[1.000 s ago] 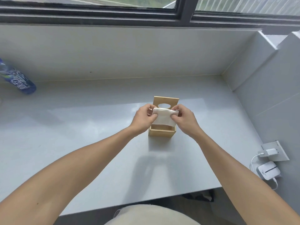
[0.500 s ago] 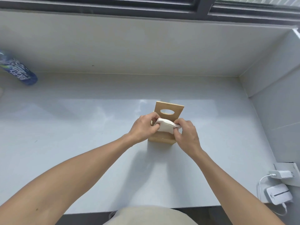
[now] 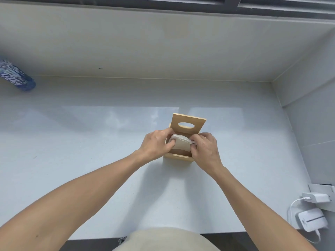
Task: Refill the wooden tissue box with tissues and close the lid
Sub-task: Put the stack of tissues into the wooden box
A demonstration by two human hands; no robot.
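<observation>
The small light-wood tissue box [image 3: 178,156] sits on the pale counter, its hinged lid with the oval slot [image 3: 188,125] upright behind, clearing the opening. The left hand [image 3: 156,144] and right hand [image 3: 206,149] each pinch one end of the white folded tissue stack [image 3: 181,144], bowing it, probably to squeeze it between the box's walls.

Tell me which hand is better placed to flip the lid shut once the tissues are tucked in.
Probably the right hand: its fingertips sit just below the raised lid. The left hand is lower, pressing the tissues into the wooden box.

Bare forearms, no sleeves, beige garment [image 3: 168,240]
</observation>
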